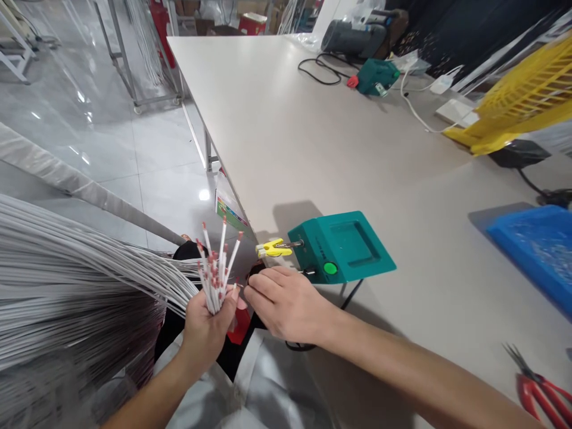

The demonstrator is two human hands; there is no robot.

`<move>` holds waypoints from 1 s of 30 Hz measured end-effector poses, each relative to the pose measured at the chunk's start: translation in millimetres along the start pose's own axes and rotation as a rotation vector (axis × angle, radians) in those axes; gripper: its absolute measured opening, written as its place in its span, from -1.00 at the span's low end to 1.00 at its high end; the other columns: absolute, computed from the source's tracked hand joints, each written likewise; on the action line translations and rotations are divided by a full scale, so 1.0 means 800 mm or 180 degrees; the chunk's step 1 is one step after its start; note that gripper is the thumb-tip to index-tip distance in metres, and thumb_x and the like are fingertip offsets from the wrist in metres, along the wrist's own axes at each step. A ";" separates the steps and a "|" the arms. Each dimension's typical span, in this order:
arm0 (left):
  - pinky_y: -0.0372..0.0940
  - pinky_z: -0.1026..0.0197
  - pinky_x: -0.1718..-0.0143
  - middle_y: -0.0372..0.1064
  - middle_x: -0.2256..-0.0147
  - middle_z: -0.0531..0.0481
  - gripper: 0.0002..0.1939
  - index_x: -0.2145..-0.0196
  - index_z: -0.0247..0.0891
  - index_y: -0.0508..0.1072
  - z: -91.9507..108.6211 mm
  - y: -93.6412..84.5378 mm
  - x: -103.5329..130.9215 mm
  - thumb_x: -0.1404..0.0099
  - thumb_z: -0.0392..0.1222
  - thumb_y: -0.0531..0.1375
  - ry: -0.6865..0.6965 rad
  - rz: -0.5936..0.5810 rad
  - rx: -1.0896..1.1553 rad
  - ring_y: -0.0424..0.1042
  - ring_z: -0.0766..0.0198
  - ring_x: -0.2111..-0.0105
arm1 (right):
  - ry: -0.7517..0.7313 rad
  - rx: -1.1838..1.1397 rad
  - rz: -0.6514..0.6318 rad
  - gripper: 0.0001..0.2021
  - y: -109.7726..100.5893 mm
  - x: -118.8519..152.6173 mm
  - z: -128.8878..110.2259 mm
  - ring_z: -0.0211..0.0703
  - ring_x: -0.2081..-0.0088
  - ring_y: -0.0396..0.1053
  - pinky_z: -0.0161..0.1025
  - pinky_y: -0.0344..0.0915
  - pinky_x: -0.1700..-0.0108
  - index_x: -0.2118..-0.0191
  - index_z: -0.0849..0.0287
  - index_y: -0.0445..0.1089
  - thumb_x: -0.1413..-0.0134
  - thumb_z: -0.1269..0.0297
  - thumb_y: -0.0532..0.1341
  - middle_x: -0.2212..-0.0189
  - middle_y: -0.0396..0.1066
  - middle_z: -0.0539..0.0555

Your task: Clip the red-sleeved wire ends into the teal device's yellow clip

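My left hand (205, 333) is wrapped around a bundle of thin white wires (217, 280) whose bared copper ends stick up. One wire end pokes out by the thumb towards my right hand (286, 301). That hand is closed beside it, back upward, with its fingertips hidden, so what they pinch cannot be made out. Just beyond it, at the table's edge, stands a small green machine (346, 244) with a shallow tray top and a bright green button (330, 268). A yellow clip (273, 248) is fixed to a metal shaft on its side.
Long white wires (89, 268) hang in a thick mass at my left. On the table (304, 131) are a blue tray (536, 244), red-handled cutters (543, 387), a yellow fan (522, 89), another green machine (378, 75) and a grey motor (353, 39). Black cords lie about.
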State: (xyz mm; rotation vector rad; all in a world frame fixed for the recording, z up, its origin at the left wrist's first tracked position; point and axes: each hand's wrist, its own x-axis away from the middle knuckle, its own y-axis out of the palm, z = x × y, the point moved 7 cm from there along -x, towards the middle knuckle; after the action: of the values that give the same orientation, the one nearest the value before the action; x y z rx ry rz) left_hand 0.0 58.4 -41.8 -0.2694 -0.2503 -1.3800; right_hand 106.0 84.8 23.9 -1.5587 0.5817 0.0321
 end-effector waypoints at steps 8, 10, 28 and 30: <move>0.06 0.36 0.66 0.12 0.73 0.17 -0.75 0.51 -0.31 0.35 -0.002 0.004 0.000 -0.19 -0.08 0.11 -0.0013 -0.0202 -0.0034 0.09 0.45 0.71 | 0.1322 -0.1553 -0.0018 -0.83 0.004 -0.001 0.031 -0.25 0.37 0.33 -0.34 0.27 0.35 0.28 0.25 0.36 -0.13 0.37 0.04 0.40 0.39 0.10; 0.06 0.36 0.65 0.09 0.73 0.18 -0.76 0.52 -0.31 0.34 -0.003 0.006 0.000 -0.18 -0.09 0.12 -0.0038 -0.0268 -0.0156 0.08 0.45 0.70 | 0.1118 -0.1615 0.0024 -0.81 0.007 -0.005 0.027 -0.27 0.40 0.31 -0.36 0.25 0.38 0.38 0.23 0.36 -0.14 0.41 0.01 0.47 0.37 0.07; 0.09 0.37 0.69 0.38 0.58 0.08 -0.54 0.05 -0.35 0.34 0.009 0.016 -0.034 -0.10 -0.13 0.22 -0.0113 -0.0157 0.0626 0.14 0.48 0.72 | 0.0989 0.0764 -0.0910 -0.71 -0.038 0.006 0.088 0.03 0.14 0.30 -0.01 0.06 0.04 0.05 0.26 0.34 -0.13 0.28 0.10 0.27 0.45 0.15; 0.07 0.37 0.69 0.38 0.57 0.06 -0.60 0.10 -0.36 0.38 0.010 0.021 -0.039 -0.11 -0.14 0.21 -0.0113 -0.0180 0.0757 0.15 0.49 0.72 | 0.1063 0.0681 -0.1148 -0.79 -0.032 0.005 0.098 0.00 0.14 0.30 0.03 0.00 0.00 0.12 0.18 0.38 -0.15 0.34 0.08 0.31 0.46 0.11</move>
State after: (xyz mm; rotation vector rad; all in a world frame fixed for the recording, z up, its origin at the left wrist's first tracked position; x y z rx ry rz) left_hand 10.9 92.4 -45.0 -0.0897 -0.4506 -1.3873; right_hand 144.5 156.0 39.1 -1.4467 0.5348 -0.5559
